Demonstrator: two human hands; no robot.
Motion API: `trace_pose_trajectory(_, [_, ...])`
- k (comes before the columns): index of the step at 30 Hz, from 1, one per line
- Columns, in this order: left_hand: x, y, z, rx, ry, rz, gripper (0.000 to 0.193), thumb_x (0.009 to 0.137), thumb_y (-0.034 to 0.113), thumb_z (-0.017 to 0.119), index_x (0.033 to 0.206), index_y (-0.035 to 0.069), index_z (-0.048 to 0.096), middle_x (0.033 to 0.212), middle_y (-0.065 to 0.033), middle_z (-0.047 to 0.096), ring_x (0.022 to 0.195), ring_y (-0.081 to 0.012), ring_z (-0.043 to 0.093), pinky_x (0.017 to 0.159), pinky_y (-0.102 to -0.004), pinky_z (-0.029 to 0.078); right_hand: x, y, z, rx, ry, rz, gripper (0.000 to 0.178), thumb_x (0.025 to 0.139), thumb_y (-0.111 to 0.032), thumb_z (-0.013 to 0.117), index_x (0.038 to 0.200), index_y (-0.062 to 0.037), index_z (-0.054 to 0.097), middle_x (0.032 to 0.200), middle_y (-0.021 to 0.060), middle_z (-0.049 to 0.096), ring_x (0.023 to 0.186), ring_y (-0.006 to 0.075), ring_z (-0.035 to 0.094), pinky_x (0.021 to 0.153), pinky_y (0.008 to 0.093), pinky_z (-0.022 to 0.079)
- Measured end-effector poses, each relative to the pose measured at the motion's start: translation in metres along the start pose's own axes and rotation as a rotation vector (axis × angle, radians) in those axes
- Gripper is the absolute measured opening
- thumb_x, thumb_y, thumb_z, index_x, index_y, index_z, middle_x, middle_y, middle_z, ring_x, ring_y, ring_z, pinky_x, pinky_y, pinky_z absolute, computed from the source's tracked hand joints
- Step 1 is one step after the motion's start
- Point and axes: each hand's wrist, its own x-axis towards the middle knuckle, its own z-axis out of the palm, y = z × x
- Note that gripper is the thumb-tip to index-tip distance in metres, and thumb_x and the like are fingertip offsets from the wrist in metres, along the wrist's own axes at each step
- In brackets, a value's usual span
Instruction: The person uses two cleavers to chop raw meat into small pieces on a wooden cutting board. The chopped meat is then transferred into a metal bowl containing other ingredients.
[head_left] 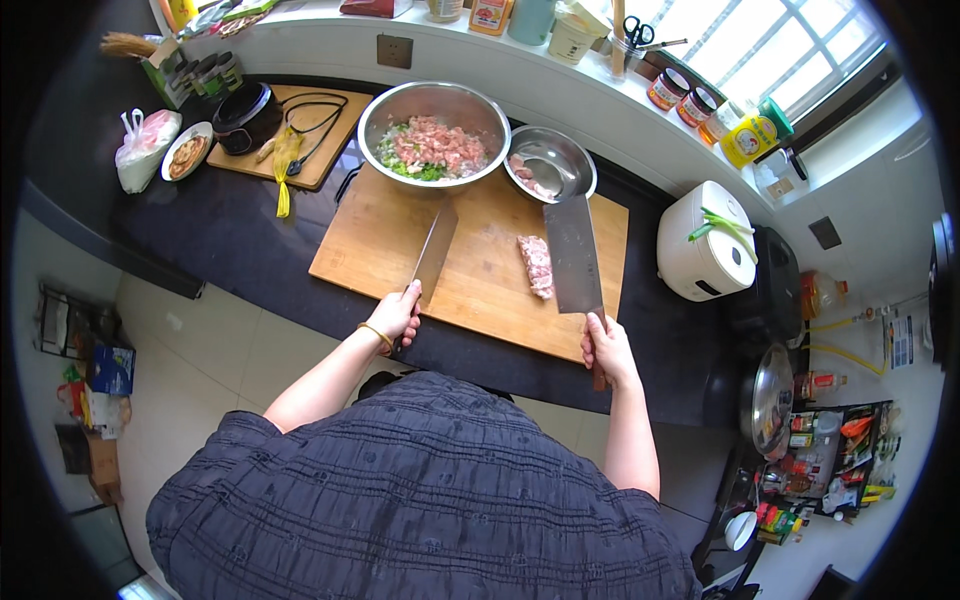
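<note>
My left hand (397,314) is closed around the handle of a cleaver (436,250), its blade seen nearly edge-on over the wooden cutting board (490,290). A second cleaver (574,258), its broad side showing, is gripped by its wooden handle in my right hand (610,350). Just left of that blade lies a strip of chopped raw meat (536,266). At the board's far edge stands a large steel bowl (372,112) with minced meat (440,145) and chopped greens (425,172). Beside it, a smaller steel bowl (580,160) holds a few meat pieces (532,177).
A white rice cooker (690,255) with green onion (722,226) on its lid stands right of the board. To the left are a smaller board (325,165) with a black pot (247,118), a plate (205,133) and a plastic bag (147,150). Jars (668,88) line the windowsill.
</note>
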Motion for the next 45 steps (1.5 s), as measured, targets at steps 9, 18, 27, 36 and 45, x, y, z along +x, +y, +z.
trace_pose_trajectory(9, [0.004, -0.003, 0.002, -0.005, -0.007, 0.008, 0.047, 0.087, 0.053, 0.037, 0.072, 0.009, 0.042, 0.051, 0.0002, 0.039, 0.037, -0.0086, 0.035, 0.034, -0.0235, 0.032, 0.008, -0.014, 0.011, -0.54, 0.313, -0.173, 0.039, 0.087, -0.037, 0.049, 0.086, 0.0014, 0.054, 0.077, 0.0226, 0.059, 0.076, 0.0373, 0.058, 0.065, 0.0423, 0.045])
trace_pose_trajectory(18, [0.003, 0.0, 0.016, -0.013, 0.002, 0.007, 0.046, 0.086, 0.054, 0.039, 0.069, 0.011, 0.04, 0.049, 0.0014, 0.036, 0.037, -0.0076, 0.031, 0.034, -0.0232, 0.029, 0.033, -0.015, 0.001, -0.844, 0.155, -0.033, 0.048, 0.085, -0.041, 0.047, 0.085, 0.0053, 0.056, 0.083, 0.0275, 0.058, 0.086, 0.0399, 0.056, 0.072, 0.0453, 0.043])
trace_pose_trajectory(27, [0.006, 0.0, 0.021, 0.017, -0.037, -0.001, 0.046, 0.087, 0.053, 0.038, 0.071, 0.01, 0.042, 0.05, 0.0008, 0.039, 0.037, -0.0085, 0.035, 0.034, -0.0239, 0.033, 0.044, -0.002, 0.008, -0.873, 0.176, -0.083, 0.045, 0.084, -0.04, 0.05, 0.085, 0.0047, 0.056, 0.081, 0.027, 0.058, 0.082, 0.0408, 0.056, 0.072, 0.0448, 0.044])
trace_pose_trajectory(36, [0.009, -0.001, 0.02, 0.018, -0.036, -0.001, 0.046, 0.087, 0.053, 0.037, 0.071, 0.009, 0.042, 0.05, 0.0007, 0.039, 0.037, -0.0089, 0.036, 0.034, -0.0242, 0.033, 0.039, -0.011, 0.005, -0.988, 0.181, -0.093, 0.041, 0.084, -0.037, 0.05, 0.087, 0.0032, 0.058, 0.084, 0.0252, 0.059, 0.083, 0.0385, 0.057, 0.072, 0.0451, 0.044])
trace_pose_trajectory(45, [0.007, -0.002, 0.019, 0.018, -0.021, -0.009, 0.046, 0.087, 0.053, 0.038, 0.07, 0.01, 0.041, 0.049, 0.0012, 0.038, 0.037, -0.0083, 0.034, 0.034, -0.0237, 0.032, 0.039, -0.013, 0.004, -0.9, 0.149, -0.098, 0.041, 0.084, -0.035, 0.051, 0.087, 0.0048, 0.059, 0.08, 0.026, 0.059, 0.081, 0.0401, 0.057, 0.071, 0.0438, 0.045])
